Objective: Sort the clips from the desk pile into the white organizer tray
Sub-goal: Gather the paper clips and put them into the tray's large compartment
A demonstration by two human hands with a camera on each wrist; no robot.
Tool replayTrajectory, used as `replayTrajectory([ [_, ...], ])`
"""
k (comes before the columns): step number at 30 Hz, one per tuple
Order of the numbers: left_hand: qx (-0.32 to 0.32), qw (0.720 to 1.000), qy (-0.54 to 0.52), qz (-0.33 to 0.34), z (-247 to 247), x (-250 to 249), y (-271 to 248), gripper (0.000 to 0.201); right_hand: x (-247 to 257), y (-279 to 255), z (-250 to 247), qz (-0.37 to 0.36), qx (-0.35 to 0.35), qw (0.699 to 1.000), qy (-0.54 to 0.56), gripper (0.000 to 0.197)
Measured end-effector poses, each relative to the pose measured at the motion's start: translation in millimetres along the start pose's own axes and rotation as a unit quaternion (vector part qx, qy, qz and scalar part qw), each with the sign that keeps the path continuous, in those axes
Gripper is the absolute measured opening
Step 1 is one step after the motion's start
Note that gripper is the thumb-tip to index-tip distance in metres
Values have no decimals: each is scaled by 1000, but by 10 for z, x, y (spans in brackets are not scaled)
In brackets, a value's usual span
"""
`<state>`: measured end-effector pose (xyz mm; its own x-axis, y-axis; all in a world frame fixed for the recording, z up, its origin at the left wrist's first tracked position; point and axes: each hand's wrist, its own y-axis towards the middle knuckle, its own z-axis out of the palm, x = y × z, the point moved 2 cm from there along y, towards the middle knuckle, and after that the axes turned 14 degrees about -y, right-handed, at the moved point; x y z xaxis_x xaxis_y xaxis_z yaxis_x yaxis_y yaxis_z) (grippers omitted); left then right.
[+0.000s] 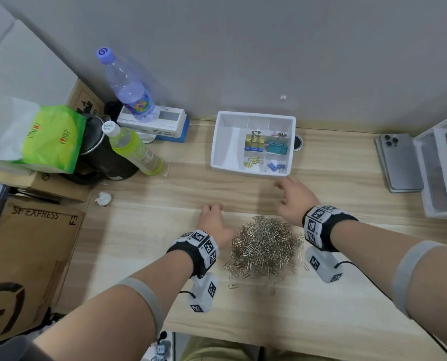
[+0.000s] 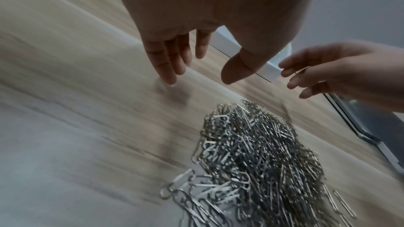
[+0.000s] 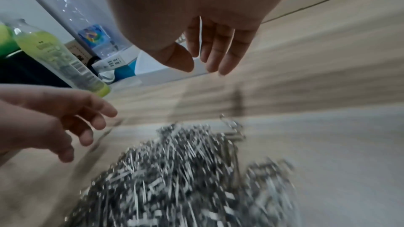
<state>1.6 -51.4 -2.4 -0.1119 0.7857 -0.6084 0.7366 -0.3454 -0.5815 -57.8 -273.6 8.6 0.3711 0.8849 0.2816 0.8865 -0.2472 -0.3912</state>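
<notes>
A heap of silver paper clips (image 1: pixel 265 247) (image 2: pixel 258 158) (image 3: pixel 181 175) lies on the wooden desk between my wrists. The white organizer tray (image 1: pixel 227 142) stands farther back, with yellow and teal binder clips (image 1: pixel 277 148) and smaller yellow and blue ones in its right compartments. My left hand (image 1: pixel 212 217) (image 2: pixel 196 68) hovers left of the pile, fingers straight, one fingertip touching the desk, holding nothing. My right hand (image 1: pixel 288 198) (image 3: pixel 203 63) hangs above the desk between the pile and the tray, fingers relaxed and empty.
Two bottles (image 1: pixel 128 84), a black kettle (image 1: pixel 100 157), a green bag (image 1: pixel 53 136) and a white box (image 1: pixel 165 123) crowd the back left. A crumpled paper ball (image 1: pixel 104 198) lies left. A phone (image 1: pixel 399 162) and white drawer unit (image 1: pixel 441 162) sit right.
</notes>
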Motion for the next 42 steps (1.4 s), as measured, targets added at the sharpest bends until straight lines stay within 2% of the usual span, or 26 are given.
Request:
replayTrajectory([
  [4,-29,1000,-4,-5,-184,98,22,67,192,266,-106,-14,-16,1000,-16,66],
  [9,-62,998,-18,-14,-334,191,34,62,303,469,6,44,60,997,-20,73],
  [13,-98,994,-41,-26,-424,278,37,55,382,448,50,29,70,996,-43,75],
  [19,-183,980,-76,13,-571,286,53,40,480,343,83,-13,90,994,-67,67],
  [23,-230,972,-45,13,-726,327,7,38,619,254,83,-51,106,988,-96,62],
  [28,-283,953,90,-59,-852,439,-134,43,870,106,161,-100,118,982,-112,68],
  [33,-284,946,122,-100,-927,552,-286,54,1075,1,239,-136,125,974,-132,68],
  [36,-274,945,129,-123,-957,635,-353,54,1126,-68,280,-149,134,971,-129,66],
  [42,-135,950,180,-218,-1017,871,-503,20,1092,-211,328,-166,144,973,-65,63],
])
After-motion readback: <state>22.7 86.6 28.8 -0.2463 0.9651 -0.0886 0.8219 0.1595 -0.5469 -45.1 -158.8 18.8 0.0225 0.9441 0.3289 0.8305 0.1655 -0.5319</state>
